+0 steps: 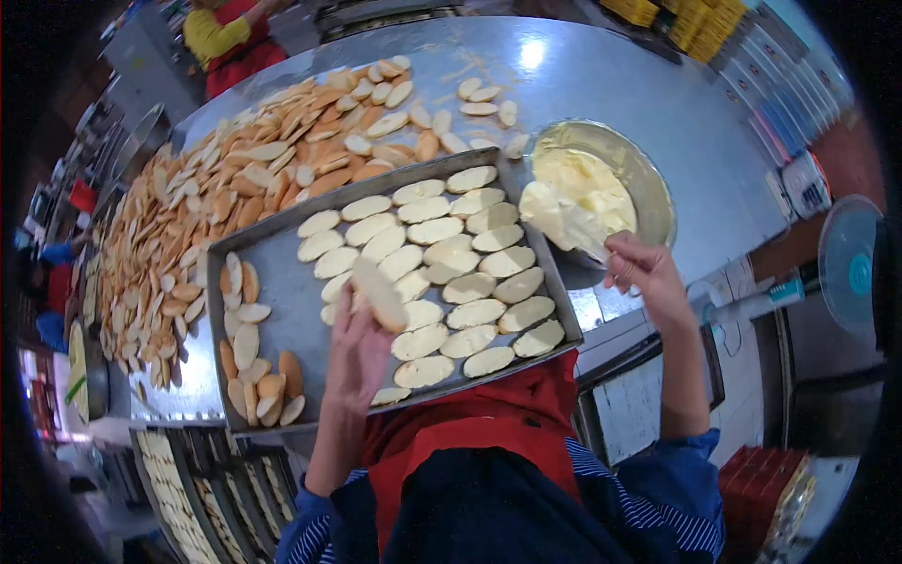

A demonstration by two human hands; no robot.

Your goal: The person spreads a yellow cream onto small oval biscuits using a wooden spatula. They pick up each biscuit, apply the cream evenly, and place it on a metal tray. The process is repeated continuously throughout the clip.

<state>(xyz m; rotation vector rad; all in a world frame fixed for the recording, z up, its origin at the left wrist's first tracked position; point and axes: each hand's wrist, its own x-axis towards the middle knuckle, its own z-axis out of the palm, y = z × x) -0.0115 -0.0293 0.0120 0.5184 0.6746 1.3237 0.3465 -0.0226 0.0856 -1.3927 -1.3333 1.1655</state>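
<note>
My left hand holds an oval bread slice tilted above a metal baking tray. Rows of oval slices coated in pale cream lie in the tray's middle and right side. Plain slices are gathered at its left end. At the right, my right hand grips a spreading tool, its broad blade coated with cream. The blade is over the near left rim of a metal bowl of pale yellow cream. The tool's handle is mostly hidden by my fingers.
A large heap of bread slices covers the left of the metal table. A few slices lie beyond the tray. Loaded trays stand in a rack below left. A person in a red apron stands across the table.
</note>
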